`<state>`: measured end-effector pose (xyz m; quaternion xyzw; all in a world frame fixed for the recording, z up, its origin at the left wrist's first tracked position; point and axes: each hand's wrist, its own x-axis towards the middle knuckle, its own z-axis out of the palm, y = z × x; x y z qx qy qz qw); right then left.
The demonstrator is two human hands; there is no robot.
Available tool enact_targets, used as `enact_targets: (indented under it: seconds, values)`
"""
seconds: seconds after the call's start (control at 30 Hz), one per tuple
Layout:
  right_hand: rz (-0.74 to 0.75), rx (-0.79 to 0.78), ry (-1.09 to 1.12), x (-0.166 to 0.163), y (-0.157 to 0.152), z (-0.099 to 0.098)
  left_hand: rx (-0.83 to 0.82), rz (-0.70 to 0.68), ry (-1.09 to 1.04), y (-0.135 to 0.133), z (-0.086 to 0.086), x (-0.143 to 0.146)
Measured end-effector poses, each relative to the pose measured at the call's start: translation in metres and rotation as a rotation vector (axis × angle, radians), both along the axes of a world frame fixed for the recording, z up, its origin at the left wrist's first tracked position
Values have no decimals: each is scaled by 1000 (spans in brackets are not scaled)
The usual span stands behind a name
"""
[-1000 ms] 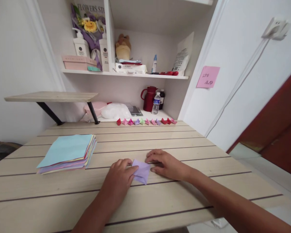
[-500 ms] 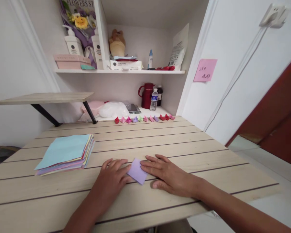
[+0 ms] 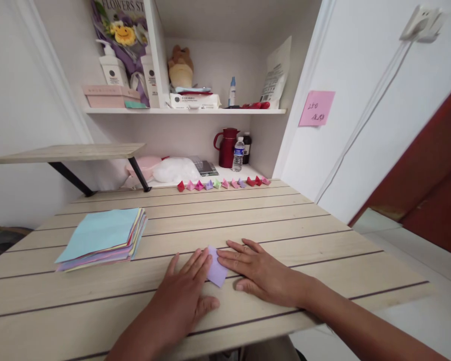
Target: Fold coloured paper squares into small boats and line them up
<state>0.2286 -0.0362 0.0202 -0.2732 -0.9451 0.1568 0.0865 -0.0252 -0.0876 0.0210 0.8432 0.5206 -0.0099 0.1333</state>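
Left hand (image 3: 188, 286) and right hand (image 3: 257, 268) lie palm-down, loosely spread — both touching purple paper (image 3: 218, 275) between them. A paper stack (image 3: 99, 231) sits farther left.

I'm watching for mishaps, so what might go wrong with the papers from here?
The left hand and right hand touch opposite sides of the purple paper; unequal pressure might skew it. The paper stack has uneven edges and lies left of the left hand, so a wide sweep could scatter it.
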Motion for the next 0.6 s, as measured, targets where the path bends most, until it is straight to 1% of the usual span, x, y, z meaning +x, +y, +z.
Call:
enact_targets:
  seconds: [0.07,0.17,0.27,0.37,0.47,0.6]
  values:
    - [-20,7,17,-1,-6,-1,15,15,-4,-8,-2,-2]
    - [-69,7,90,-4,-12,-3,114,15,-78,-12,-8,-5]
    - [-106,-18,167,-8,-12,-5,209,-7,-192,-4,-15,-8]
    - [-107,-42,215,-11,-6,-7,266,-8,-283,7,-17,-9]
    - [-102,-68,249,-12,-1,-7,284,8,-331,12,-17,-9]
    - [-122,-79,286,-13,1,-6,272,0,-339,10,-17,-10]
